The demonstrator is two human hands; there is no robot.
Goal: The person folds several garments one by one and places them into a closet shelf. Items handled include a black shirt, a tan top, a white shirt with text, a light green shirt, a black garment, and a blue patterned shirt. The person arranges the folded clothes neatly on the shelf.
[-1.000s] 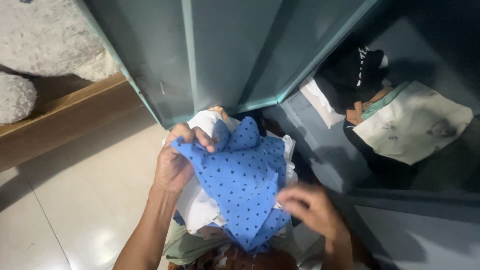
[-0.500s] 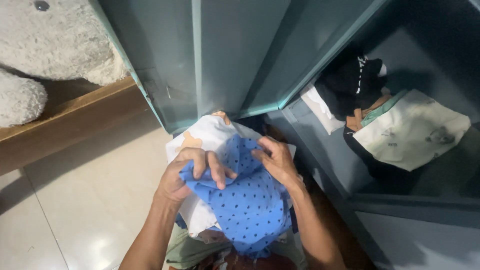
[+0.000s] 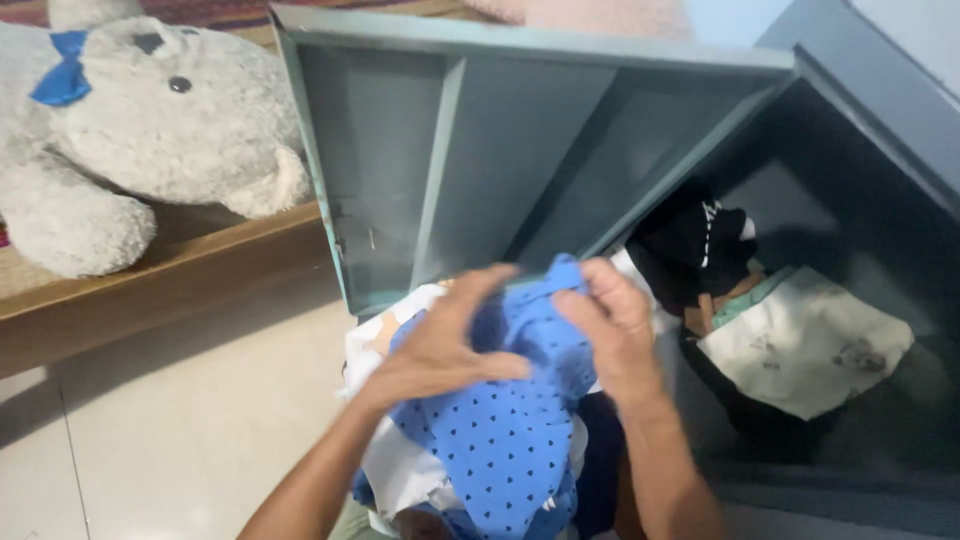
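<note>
We are gripping the blue dotted cloth [image 3: 510, 440] with both hands: the left hand [image 3: 445, 345] and the right hand [image 3: 610, 325] are pinching its upper edge, close together. The cloth is hanging over a white garment [image 3: 400, 470] just before the open grey-green cabinet [image 3: 520, 140].

packages: none | labels: none | signs: none | screens: none | note: cabinet interior at 3 o'clock dim, possibly hiding small tags
</note>
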